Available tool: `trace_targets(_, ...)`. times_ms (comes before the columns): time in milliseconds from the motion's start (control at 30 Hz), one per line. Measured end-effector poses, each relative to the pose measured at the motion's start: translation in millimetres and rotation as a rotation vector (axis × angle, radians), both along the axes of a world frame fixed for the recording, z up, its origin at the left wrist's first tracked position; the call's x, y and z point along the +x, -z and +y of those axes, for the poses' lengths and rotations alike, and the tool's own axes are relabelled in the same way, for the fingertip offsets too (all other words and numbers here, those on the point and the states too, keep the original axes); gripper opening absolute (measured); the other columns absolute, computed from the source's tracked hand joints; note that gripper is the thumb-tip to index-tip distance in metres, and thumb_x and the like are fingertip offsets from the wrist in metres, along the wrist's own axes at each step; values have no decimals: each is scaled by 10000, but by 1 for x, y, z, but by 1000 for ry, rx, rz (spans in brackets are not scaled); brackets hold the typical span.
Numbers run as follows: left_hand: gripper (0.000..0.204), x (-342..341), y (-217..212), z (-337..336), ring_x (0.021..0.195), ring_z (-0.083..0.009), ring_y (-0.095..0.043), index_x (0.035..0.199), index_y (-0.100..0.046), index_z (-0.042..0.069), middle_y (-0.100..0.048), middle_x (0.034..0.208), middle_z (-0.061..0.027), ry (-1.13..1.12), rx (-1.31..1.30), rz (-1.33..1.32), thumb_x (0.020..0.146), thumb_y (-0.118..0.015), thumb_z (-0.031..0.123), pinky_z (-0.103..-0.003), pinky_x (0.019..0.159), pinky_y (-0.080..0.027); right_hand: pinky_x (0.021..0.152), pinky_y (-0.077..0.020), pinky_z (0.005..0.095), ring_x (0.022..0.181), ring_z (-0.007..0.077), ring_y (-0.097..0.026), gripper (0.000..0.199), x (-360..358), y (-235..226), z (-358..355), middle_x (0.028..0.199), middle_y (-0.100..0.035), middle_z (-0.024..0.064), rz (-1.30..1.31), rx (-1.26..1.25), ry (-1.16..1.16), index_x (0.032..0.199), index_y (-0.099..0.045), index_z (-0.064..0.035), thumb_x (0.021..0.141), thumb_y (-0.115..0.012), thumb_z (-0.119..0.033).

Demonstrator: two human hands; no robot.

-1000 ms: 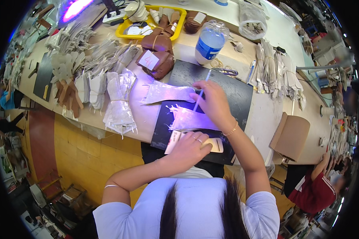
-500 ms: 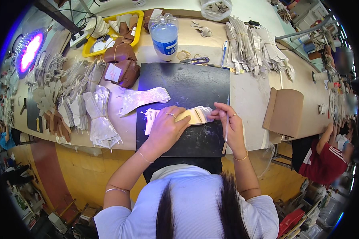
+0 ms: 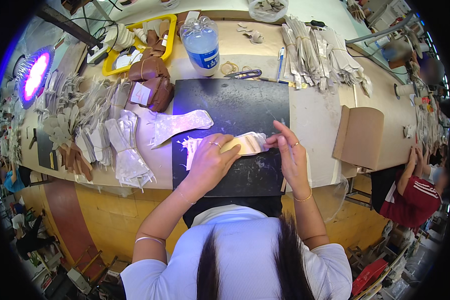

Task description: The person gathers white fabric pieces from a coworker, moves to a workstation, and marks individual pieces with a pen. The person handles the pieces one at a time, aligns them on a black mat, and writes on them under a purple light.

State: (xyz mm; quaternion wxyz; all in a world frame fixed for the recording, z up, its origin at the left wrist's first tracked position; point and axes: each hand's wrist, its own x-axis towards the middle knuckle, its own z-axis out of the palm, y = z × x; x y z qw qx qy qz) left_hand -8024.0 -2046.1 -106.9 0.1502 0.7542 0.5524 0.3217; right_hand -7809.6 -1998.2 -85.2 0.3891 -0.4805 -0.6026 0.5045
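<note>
On the black mat (image 3: pixel 225 105), my left hand (image 3: pixel 208 162) is closed over a pale yellow template (image 3: pixel 231 144) with a narrow slot, fingers pressing it down. Beneath it lies a whitish, flat cut piece (image 3: pixel 261 140), its frayed end showing left of the hand. My right hand (image 3: pixel 294 162) keeps a slim pen-like tool (image 3: pixel 283 121) between its fingers, mostly hidden by them. Its fingertips touch the right end of the piece. A similar silvery piece (image 3: pixel 182 122) lies flat just beyond my left hand.
Bundles of whitish cut pieces (image 3: pixel 127 150) cover the left side, beside brown wrapped bundles (image 3: pixel 152 87) and a yellow tray (image 3: pixel 172 37). A bottle (image 3: pixel 201 45), snips (image 3: pixel 246 74) and strip bundles (image 3: pixel 305 52) stand or lie beyond the mat. At right is bent brown board (image 3: pixel 362 135).
The slim tool has tilted in my right hand, its lower end no longer hanging below the fingers. My right fingers have straightened a little. My left hand stays on the template.
</note>
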Motion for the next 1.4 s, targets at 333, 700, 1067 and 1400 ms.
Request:
trace_targets(333,213,2,5,-1,989,-295,-613,947,-758,95,-664,1056,-98,-18,49,1,742,-786,146,-412,873,-490,674,-496,310,689,211,-621,105,-15,2,-6,817,-655,106,-269,246,-103,962,-672,-7,953,-629,-102)
trace_targets(700,235,3,5,-2,1033,-310,-588,994,-708,75,-633,1101,-120,28,32,53,776,-733,156,-433,893,-456,646,-508,393,710,305,-623,69,-27,6,3,798,-650,115,-437,569,-138,884,-655,-29,838,-700,-53)
trace_targets(1067,232,3,3,-1,1033,-320,-594,969,-713,53,-638,1094,-130,17,76,50,763,-746,154,-433,889,-467,771,-513,368,831,278,-659,149,5,-15,-15,953,-695,101,-411,653,-203,974,-663,-58,836,-718,-71)
trace_targets(1400,234,25,3,-47,1189,-366,-556,979,-681,22,-629,1092,-177,310,112,70,778,-628,128,-491,1007,-460,1012,-417,468,1280,391,-509,291,-18,9,18,1348,-582,193,-720,476,-370,1162,-677,-86,892,-674,-194)
